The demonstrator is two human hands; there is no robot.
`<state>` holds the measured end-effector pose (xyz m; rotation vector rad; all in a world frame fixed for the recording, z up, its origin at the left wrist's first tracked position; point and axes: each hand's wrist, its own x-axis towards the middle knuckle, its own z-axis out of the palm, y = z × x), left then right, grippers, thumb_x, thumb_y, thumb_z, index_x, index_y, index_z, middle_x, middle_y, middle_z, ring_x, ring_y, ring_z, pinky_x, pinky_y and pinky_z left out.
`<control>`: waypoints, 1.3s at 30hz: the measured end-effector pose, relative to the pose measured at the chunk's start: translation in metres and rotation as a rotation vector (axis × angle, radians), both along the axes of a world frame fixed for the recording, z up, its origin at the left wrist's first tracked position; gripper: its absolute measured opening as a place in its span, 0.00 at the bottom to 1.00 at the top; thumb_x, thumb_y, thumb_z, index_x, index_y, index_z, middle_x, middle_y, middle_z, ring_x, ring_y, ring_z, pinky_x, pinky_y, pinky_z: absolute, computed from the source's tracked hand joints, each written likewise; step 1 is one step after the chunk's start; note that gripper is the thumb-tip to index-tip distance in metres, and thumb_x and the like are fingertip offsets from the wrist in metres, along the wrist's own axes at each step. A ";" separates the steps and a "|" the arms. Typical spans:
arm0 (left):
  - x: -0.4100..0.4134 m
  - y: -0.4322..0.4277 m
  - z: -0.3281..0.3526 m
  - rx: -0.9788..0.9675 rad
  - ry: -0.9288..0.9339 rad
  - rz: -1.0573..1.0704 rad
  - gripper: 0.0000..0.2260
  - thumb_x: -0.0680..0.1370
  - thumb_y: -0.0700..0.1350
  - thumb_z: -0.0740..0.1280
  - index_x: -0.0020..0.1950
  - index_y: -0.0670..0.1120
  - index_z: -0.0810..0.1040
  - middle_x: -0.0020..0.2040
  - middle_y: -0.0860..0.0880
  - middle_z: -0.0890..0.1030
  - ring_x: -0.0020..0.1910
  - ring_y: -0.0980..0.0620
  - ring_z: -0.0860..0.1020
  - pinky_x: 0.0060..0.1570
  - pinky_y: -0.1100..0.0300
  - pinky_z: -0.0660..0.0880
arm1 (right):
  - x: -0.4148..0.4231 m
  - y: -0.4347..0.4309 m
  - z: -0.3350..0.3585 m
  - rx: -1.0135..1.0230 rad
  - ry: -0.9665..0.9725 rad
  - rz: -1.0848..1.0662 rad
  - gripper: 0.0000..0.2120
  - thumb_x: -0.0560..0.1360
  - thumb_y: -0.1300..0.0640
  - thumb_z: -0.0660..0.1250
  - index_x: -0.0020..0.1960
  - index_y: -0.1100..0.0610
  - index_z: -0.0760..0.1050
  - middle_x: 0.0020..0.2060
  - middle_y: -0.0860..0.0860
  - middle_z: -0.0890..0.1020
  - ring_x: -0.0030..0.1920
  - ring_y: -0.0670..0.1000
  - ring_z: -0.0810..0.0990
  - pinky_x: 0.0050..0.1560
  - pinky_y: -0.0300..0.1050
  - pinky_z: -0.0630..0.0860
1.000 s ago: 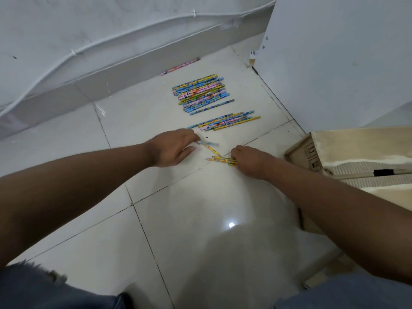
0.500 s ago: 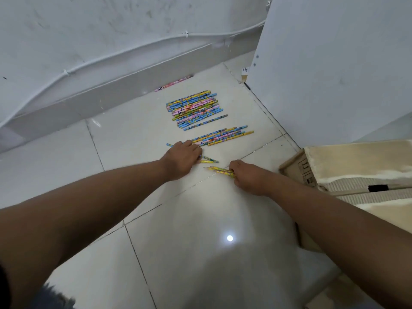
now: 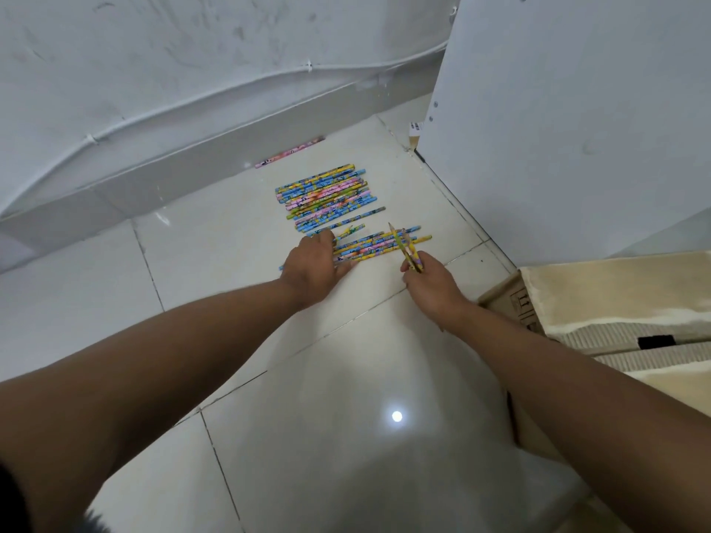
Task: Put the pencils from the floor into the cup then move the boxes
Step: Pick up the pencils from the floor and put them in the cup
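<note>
Glossy white tiles (image 3: 238, 286); right hand (image 3: 431, 280) fingers pinch slim patterned pencils (image 3: 402, 244); left hand (image 3: 313, 263) flat, fingers released.

Soft, even, cool light fills the scene, fairly bright, with no hard shadows. One small round glare spot (image 3: 396, 416) shines on the glossy floor tiles (image 3: 231, 240), set inside a broad, faint shadow of the person. The wide-angle lens bends the wall cable (image 3: 215, 95) and skirting into curves. The forearms near the lower edges look stretched and slightly soft.
</note>
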<state>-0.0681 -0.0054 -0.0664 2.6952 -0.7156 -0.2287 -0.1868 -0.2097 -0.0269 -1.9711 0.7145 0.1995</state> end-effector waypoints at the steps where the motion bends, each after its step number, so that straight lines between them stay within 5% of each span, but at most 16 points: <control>1: 0.001 -0.004 -0.003 0.036 -0.013 0.000 0.25 0.80 0.66 0.63 0.62 0.45 0.71 0.56 0.43 0.79 0.53 0.42 0.76 0.45 0.49 0.75 | 0.001 0.002 0.000 0.070 0.016 -0.045 0.08 0.77 0.60 0.61 0.45 0.49 0.75 0.33 0.49 0.76 0.31 0.50 0.71 0.34 0.43 0.68; 4: 0.005 -0.012 -0.007 0.171 -0.097 -0.036 0.26 0.80 0.67 0.60 0.62 0.45 0.72 0.58 0.43 0.78 0.55 0.42 0.75 0.48 0.46 0.75 | 0.001 0.005 0.002 0.268 0.051 -0.162 0.10 0.77 0.62 0.59 0.44 0.50 0.76 0.27 0.48 0.71 0.24 0.48 0.65 0.25 0.37 0.62; 9: 0.007 -0.017 -0.009 0.328 -0.154 -0.142 0.26 0.83 0.64 0.57 0.66 0.43 0.72 0.62 0.42 0.74 0.60 0.42 0.73 0.49 0.48 0.73 | 0.002 0.003 0.009 0.377 0.049 -0.240 0.10 0.78 0.64 0.58 0.45 0.51 0.74 0.24 0.46 0.66 0.19 0.46 0.60 0.23 0.35 0.57; 19: 0.002 -0.007 0.000 0.303 -0.072 -0.279 0.15 0.87 0.51 0.54 0.67 0.43 0.69 0.58 0.42 0.77 0.54 0.43 0.74 0.51 0.47 0.73 | 0.000 -0.008 0.010 0.500 0.064 -0.339 0.07 0.82 0.62 0.59 0.47 0.52 0.72 0.24 0.46 0.65 0.20 0.45 0.59 0.23 0.35 0.55; 24: 0.001 0.010 0.006 0.113 -0.016 -0.204 0.09 0.86 0.47 0.58 0.59 0.43 0.70 0.55 0.42 0.76 0.50 0.42 0.73 0.48 0.45 0.73 | 0.001 -0.009 0.007 0.589 0.027 -0.379 0.04 0.82 0.59 0.61 0.50 0.53 0.68 0.26 0.47 0.61 0.23 0.47 0.56 0.25 0.39 0.53; 28: 0.005 0.022 0.019 -0.058 0.101 -0.113 0.07 0.86 0.50 0.57 0.49 0.51 0.62 0.41 0.51 0.73 0.39 0.49 0.73 0.36 0.52 0.65 | 0.006 -0.008 0.010 0.634 0.016 -0.406 0.05 0.81 0.54 0.65 0.51 0.56 0.73 0.24 0.46 0.61 0.22 0.47 0.57 0.23 0.39 0.55; 33: 0.002 0.026 0.038 -0.253 0.233 -0.096 0.10 0.87 0.52 0.54 0.50 0.48 0.64 0.41 0.49 0.73 0.39 0.49 0.70 0.40 0.52 0.68 | 0.011 0.000 0.022 0.655 0.015 -0.408 0.12 0.80 0.46 0.69 0.52 0.56 0.76 0.25 0.46 0.60 0.23 0.46 0.56 0.22 0.39 0.55; 39: -0.023 0.022 0.058 -0.532 0.594 -0.005 0.11 0.88 0.48 0.56 0.52 0.41 0.68 0.43 0.46 0.68 0.42 0.47 0.65 0.44 0.51 0.68 | 0.021 0.017 0.048 0.586 -0.081 -0.342 0.31 0.69 0.26 0.71 0.57 0.51 0.82 0.40 0.50 0.75 0.24 0.45 0.62 0.23 0.41 0.60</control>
